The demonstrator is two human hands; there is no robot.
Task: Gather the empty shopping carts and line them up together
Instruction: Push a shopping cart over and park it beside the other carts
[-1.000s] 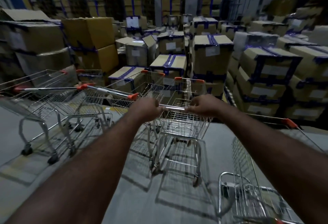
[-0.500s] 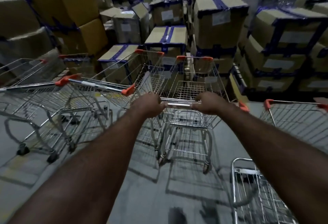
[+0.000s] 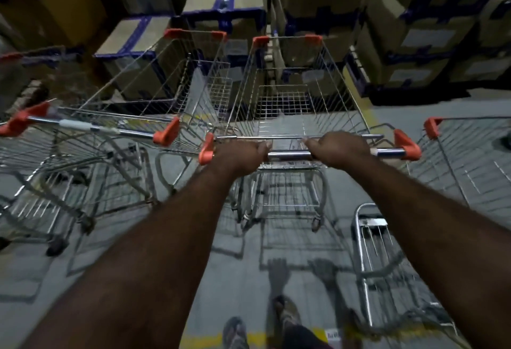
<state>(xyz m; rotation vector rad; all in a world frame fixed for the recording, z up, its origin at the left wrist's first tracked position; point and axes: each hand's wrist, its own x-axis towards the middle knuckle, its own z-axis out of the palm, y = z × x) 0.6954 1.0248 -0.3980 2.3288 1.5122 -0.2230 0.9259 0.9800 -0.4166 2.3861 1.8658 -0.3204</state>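
Observation:
An empty wire shopping cart (image 3: pixel 293 105) with orange corner caps stands straight ahead of me. My left hand (image 3: pixel 243 155) and my right hand (image 3: pixel 338 148) both grip its chrome handle bar (image 3: pixel 289 153), knuckles up. A second empty cart (image 3: pixel 177 80) stands right beside it on the left, basket sides close together. Another cart (image 3: pixel 83 130) with an orange-capped handle is further left. On the right, a cart (image 3: pixel 470 149) is partly cut off by the frame edge.
Stacked cardboard boxes (image 3: pixel 431 28) with blue strapping fill the space just beyond the carts' front ends. A metal cart frame (image 3: pixel 373 252) lies low at the right near my feet (image 3: pixel 284 312). The grey concrete floor (image 3: pixel 138 238) has yellow markings.
The cart I hold has rolled forward toward the boxes and drawn level beside the cart on its left. My view has tilted down, so my feet now show.

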